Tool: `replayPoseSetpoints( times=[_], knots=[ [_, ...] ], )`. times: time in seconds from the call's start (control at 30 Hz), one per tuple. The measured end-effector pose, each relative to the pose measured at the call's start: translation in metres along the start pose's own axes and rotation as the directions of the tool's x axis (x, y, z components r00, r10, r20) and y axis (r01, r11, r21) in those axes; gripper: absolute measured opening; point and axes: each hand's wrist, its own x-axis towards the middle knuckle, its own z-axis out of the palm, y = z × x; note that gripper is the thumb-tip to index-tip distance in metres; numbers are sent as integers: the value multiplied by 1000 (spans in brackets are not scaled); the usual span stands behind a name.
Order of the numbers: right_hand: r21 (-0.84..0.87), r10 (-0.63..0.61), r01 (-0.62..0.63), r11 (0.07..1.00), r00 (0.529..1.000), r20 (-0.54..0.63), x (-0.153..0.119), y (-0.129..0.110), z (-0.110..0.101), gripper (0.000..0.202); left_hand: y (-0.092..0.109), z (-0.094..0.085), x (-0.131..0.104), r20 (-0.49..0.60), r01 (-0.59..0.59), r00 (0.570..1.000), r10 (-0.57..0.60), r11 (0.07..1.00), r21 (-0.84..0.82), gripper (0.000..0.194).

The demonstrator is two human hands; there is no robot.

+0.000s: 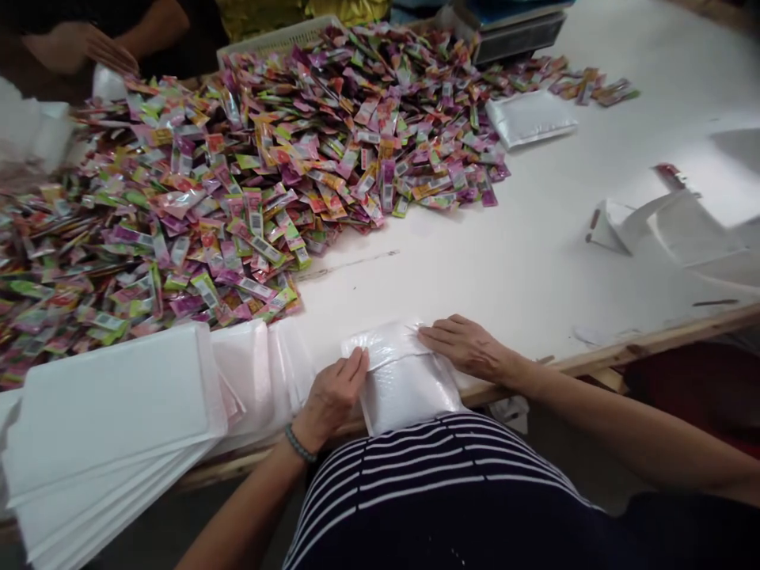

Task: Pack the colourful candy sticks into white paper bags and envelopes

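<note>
A white padded mailer (409, 392) lies at the table's front edge, its lower end against the striped clothing at my waist. The flap (385, 344) is folded down across its upper part. My left hand (338, 388), with a beaded bracelet at the wrist, pinches the mailer's left edge by the flap. At the upper right corner, my right hand (466, 344) has its fingers together and grips the edge; the thumb is mostly hidden. Left of my left hand, a fanned stack of flat white padded mailers (119, 396) overhangs the table edge.
A large heap of small colourful sachets (267, 174) covers the table's left and back. Behind it stand a plastic basket (279, 39) and a scale (516, 28). A filled mailer (531, 119) and curled white backing paper (647, 222) lie rightward. Another person's hand (112, 51) shows at upper left.
</note>
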Motion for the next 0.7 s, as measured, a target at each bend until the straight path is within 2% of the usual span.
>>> replayPoseSetpoints(
  times=[0.13,0.3,0.37,0.4,0.43,0.47,0.5,0.53,0.57,0.6,0.63,0.7],
  knots=[
    [-54,78,-74,996,994,79,3,-11,-2,33,-5,5,-2,103,3,995,0,1000,-27,46],
    [-46,115,-108,993,977,177,-4,-11,-7,39,5,2,-16,245,119,964,-103,992,-50,56],
    [-1,167,-168,986,976,140,-7,-8,-13,39,11,-6,-22,248,209,953,-173,970,-126,55],
    [44,219,-223,974,972,87,-7,-7,-15,40,14,-11,-23,226,296,941,-251,936,-192,50],
    [103,283,-285,953,958,33,-5,-8,-16,41,16,-15,-22,207,417,905,-372,871,-260,42],
    [171,342,-337,926,940,1,-2,-12,-15,44,17,-17,-18,209,555,832,-514,770,-314,34],
    [236,378,-369,899,926,8,3,-16,-12,47,17,-18,-13,239,685,725,-646,642,-345,31],
    [288,384,-383,877,921,56,8,-23,-8,53,16,-18,-6,288,787,607,-741,510,-346,35],
    [326,358,-383,864,924,138,14,-29,-3,59,14,-15,0,346,851,510,-788,405,-333,40],
    [354,310,-377,856,922,231,20,-35,2,65,11,-11,7,399,881,455,-796,340,-328,44],
    [375,275,-380,845,912,305,25,-39,7,68,8,-6,12,440,890,436,-785,302,-343,47],
    [413,255,-402,817,895,366,35,-39,11,61,1,6,21,468,860,455,-758,236,-453,49]
  ],
)
